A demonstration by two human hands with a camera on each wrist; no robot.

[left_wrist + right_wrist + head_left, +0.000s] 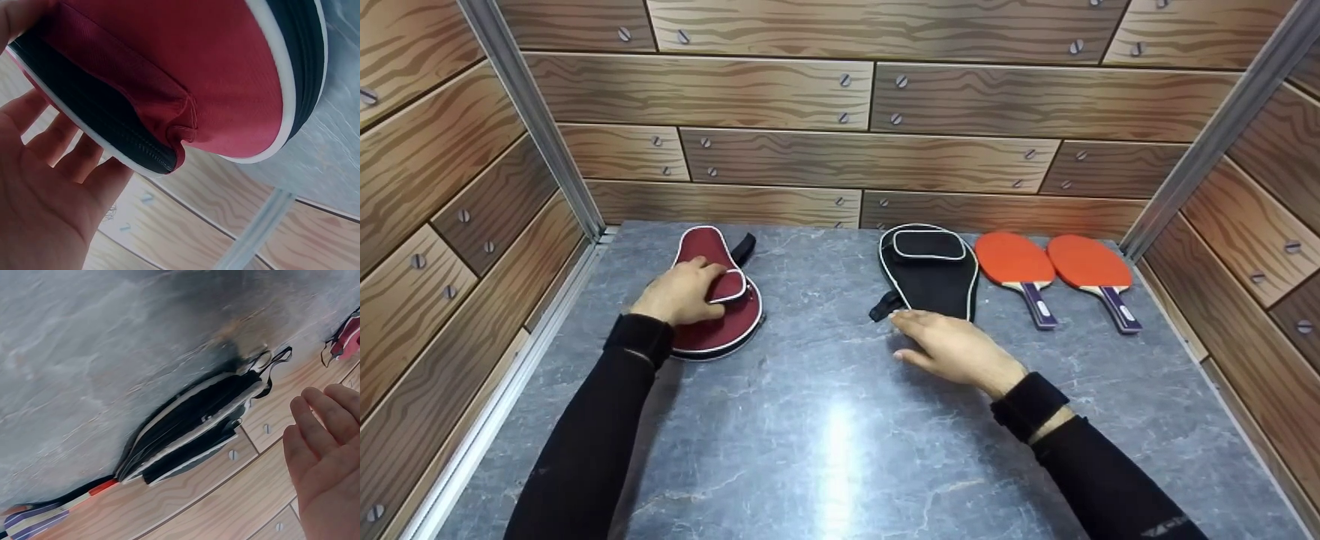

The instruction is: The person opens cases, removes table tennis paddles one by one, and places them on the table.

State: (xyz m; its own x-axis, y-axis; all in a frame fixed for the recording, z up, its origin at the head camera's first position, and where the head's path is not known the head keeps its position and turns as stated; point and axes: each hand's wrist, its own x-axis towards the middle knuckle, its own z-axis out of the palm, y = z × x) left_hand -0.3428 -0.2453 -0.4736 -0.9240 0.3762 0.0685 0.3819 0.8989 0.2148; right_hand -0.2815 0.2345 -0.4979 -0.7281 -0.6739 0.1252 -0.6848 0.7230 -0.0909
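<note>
A dark red table tennis paddle case (pixel 727 328) with white piping lies at the left, its narrow end toward the back wall. My left hand (pixel 679 294) grips it at the raised front pocket. In the left wrist view the thumb lies on one side of the pocket (pixel 112 95) and the fingers (pixel 107 180) reach along its edge, where a dark zipper shows. My right hand (pixel 952 346) holds nothing; its fingers are extended near the lower end of a black paddle case (pixel 934 283), overlapping it in the head view.
Right of the black case lie two paddles, one with an orange-red face (pixel 1014 256) beside it and another paddle (pixel 1087 262) further right. A black strap (pixel 744 250) sticks out from the red case. Wood-patterned walls (pixel 780 157) enclose the grey marbled table (pixel 810 390).
</note>
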